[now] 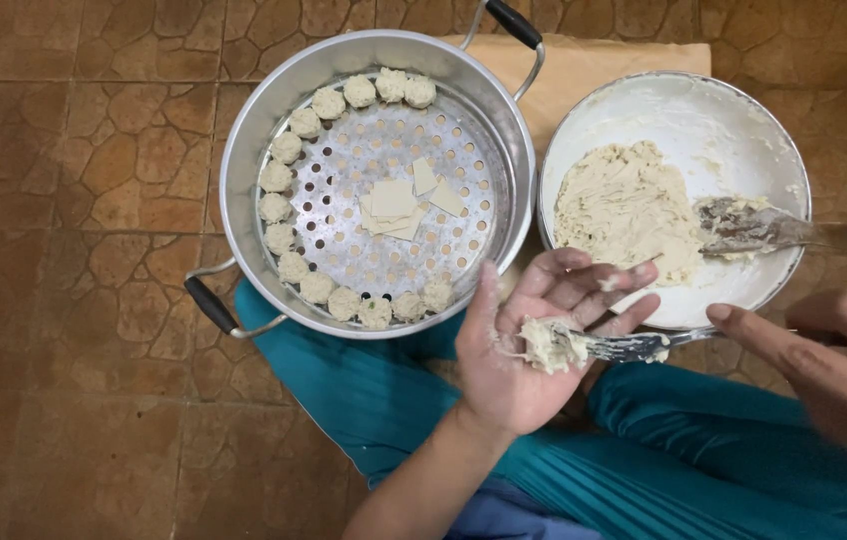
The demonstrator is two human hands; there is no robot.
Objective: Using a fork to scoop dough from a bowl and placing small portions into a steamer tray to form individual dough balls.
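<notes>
Your left hand (529, 335) lies palm up over your lap, fingers spread and loosely curled, cradling a wrapper (549, 345) heaped with pale filling; your right hand (824, 345) comes in from the right edge, its fingers closed on the handle of a fork (629, 347) whose tines rest on the filling in your palm; the far part of that hand is cut off by the frame; just beyond your left fingers stands a white bowl (744, 120) on the floor (64, 200), holding a mound of the same filling (624, 205) on its left side; a spoon (759, 228) smeared with filling lies in the bowl with its handle running off to the right; left of the bowl, touching it or nearly so, sits a metal steamer (254, 130) with two black-gripped handles; dumplings (289, 148) line the rim of its perforated tray in an arc, open on the right side; a small stack of square wrappers (399, 205) lies in the middle of the tray; a tan board (594, 65) shows behind both vessels; your teal-clad legs (364, 390) are crossed below the hands.
</notes>
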